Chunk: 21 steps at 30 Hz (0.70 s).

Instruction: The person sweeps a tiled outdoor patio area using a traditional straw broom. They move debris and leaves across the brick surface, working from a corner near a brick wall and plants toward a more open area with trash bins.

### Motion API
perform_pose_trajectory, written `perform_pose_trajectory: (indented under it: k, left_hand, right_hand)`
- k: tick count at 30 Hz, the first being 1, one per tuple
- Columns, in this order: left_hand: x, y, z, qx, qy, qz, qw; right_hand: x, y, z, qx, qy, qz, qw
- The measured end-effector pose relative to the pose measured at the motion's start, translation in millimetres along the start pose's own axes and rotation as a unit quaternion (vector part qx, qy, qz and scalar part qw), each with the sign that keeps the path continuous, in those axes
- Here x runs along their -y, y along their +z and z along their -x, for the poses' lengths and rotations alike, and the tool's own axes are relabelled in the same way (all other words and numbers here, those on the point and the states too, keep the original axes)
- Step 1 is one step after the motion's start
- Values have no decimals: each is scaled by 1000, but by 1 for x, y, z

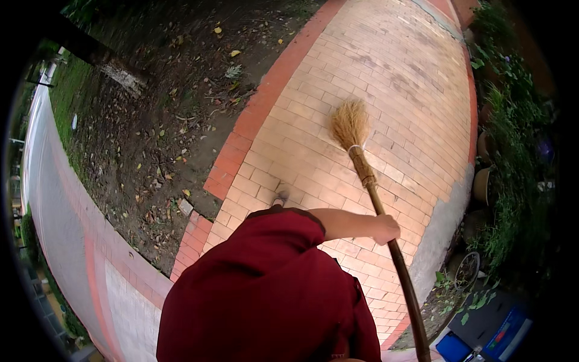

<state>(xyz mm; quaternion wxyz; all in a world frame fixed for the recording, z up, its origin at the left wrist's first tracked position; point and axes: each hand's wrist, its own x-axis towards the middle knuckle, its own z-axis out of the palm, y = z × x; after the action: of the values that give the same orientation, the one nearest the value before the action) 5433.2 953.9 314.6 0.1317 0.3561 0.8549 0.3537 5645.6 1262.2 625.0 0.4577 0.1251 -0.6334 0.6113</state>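
My left hand (386, 229) is closed round the long wooden handle (408, 289) of a broom, with the forearm reaching across from a dark red sleeve. The broom's straw-coloured bristles (350, 121) point up and away, over the tan brick paving; whether they touch it I cannot tell. A pale band rings the base of the bristles, and a bound section joins them to the handle. The handle runs out past the bottom right edge of the picture. My right hand is out of view; a little skin shows at the bottom edge beside my red clothing (267, 294).
The tan brick path (312, 117) has a red border (253, 117). To its left lie soil with fallen leaves (158, 172) and a tree trunk (122, 74). Potted plants (482, 185), a wheel-like ring (467, 271) and blue items (453, 347) stand along the right.
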Motion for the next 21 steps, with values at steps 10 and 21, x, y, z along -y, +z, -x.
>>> perform_pose_trajectory:
  k: [10,21]
  left_hand:
    - [128,-74,338,151,-403,-119,895]
    - [141,-169,418,-157,-457,-217,848]
  right_hand:
    - [-181,228,143,17,433,-40,900]
    - [-251,340,147,225,508,-422,716]
